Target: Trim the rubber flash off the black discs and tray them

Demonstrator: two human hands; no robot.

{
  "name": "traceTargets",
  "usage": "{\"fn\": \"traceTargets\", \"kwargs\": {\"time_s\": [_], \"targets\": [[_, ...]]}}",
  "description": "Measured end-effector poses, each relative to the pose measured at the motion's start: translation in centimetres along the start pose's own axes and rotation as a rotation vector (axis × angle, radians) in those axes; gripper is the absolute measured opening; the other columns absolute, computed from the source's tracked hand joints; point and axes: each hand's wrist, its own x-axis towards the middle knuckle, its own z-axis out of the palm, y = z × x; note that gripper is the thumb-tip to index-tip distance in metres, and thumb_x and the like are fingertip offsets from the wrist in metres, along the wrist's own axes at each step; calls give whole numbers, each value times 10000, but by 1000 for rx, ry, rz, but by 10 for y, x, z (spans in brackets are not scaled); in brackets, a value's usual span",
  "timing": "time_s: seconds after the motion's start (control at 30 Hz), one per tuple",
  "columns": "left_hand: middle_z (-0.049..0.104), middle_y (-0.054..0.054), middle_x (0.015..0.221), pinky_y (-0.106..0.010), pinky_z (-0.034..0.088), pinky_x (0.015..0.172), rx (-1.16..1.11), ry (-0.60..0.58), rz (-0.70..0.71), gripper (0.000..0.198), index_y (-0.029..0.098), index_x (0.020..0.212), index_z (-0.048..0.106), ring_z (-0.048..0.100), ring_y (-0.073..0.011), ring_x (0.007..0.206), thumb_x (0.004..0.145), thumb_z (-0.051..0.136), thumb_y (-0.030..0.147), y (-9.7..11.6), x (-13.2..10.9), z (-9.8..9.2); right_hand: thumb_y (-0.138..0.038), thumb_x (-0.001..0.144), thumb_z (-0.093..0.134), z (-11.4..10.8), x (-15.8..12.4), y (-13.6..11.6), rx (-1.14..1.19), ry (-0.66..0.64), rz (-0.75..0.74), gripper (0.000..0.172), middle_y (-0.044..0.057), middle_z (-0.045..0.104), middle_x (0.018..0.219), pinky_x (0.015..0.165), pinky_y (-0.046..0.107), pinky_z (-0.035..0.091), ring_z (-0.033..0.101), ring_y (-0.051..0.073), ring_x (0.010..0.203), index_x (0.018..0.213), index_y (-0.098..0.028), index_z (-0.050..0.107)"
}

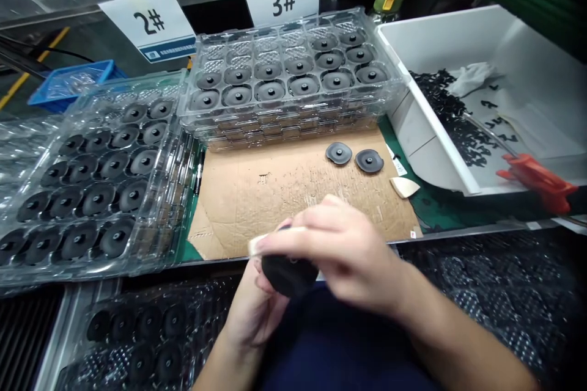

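The left hand [254, 311] is cradling a black rubber disc [288, 275] from below, its fingers [262, 284] curling up around the rim, while the right hand [339, 250] is arching over the top, its fingers [316, 220] pinching a pale wedge [257, 244] at the disc's far edge. The round disc, with no long axis, is sitting just off the near edge of the tabletop [440, 214], both hands touching it.
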Motion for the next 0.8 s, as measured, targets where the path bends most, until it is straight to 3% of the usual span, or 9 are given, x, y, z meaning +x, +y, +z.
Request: {"fn": "traceTargets", "kwargs": {"time_s": [0.1, 0.17, 0.3, 0.37, 0.47, 0.53, 0.6, 0.67, 0.8], "targets": [[643, -44, 1137, -270, 458, 885, -20, -48, 46, 599, 261, 1110, 590, 599, -229, 1015, 554, 749, 418, 8, -2, -6, -124, 901, 413, 6, -20, 32, 82, 23, 251, 304, -5, 639, 914, 718, 278, 359, 549, 116, 803, 1099, -272, 590], [623, -39, 1180, -300, 455, 899, -46, -65, 47, 558, 289, 1109, 587, 604, -234, 1015, 589, 712, 444, 13, -3, -12, -150, 890, 448, 22, -41, 56, 88, 82, 370, 283, 5, 645, 928, 724, 288, 390, 556, 138, 825, 1098, -274, 594], [638, -29, 1155, -322, 436, 929, -77, -152, 55, 552, 284, 1106, 589, 592, -241, 1039, 592, 704, 449, 14, -1, -15, -159, 852, 495, 54, -71, 81, 29, 42, 448, 255, -4, 649, 787, 676, 297, 412, 566, 146, 718, 1033, -270, 636], [633, -26, 1160, -319, 436, 930, -76, -160, 43, 555, 283, 1113, 583, 599, -233, 1026, 596, 703, 446, 11, 0, -12, -156, 854, 494, 52, -70, 72, 11, 80, 484, 262, -2, 645, 792, 669, 296, 417, 560, 144, 707, 1052, -266, 625], [618, -16, 1182, -297, 450, 914, -77, -145, 39, 548, 291, 1129, 570, 603, -210, 1013, 613, 707, 415, 5, 1, -7, -181, 874, 475, 29, -47, 35, 9, 278, 501, 288, 16, 630, 985, 671, 277, 435, 560, 147, 802, 1139, -257, 559], [618, -13, 1174, -270, 453, 907, -86, -126, 48, 543, 288, 1141, 560, 587, -197, 1035, 630, 704, 399, 3, 0, -4, -177, 862, 491, 16, -28, 5, -2, 347, 337, 312, 25, 621, 1043, 701, 283, 438, 561, 156, 842, 1167, -229, 534], [629, -8, 1146, -251, 451, 908, -92, -95, 46, 481, 280, 1140, 562, 576, -178, 1048, 683, 675, 378, 2, -1, -3, -150, 857, 474, 14, -14, -17, -22, 272, 134, 327, 57, 643, 971, 718, 310, 427, 563, 167, 804, 1181, -149, 519], [640, 9, 1114, -261, 450, 920, -75, -56, 64, 406, 289, 1117, 575, 589, -165, 1023, 721, 655, 330, 3, -2, -7, -118, 857, 443, 19, -8, -26, 5, 155, 23, 323, 75, 647, 903, 717, 321, 418, 561, 166, 776, 1171, -88, 512], [627, 29, 1138, -287, 480, 895, -29, -10, 126, 456, 341, 1107, 568, 604, -175, 1001, 670, 697, 332, 0, -3, -15, -126, 869, 426, 30, -3, -23, 75, -22, 81, 279, 38, 635, 865, 678, 288, 402, 554, 142, 749, 1127, -133, 531]]}}
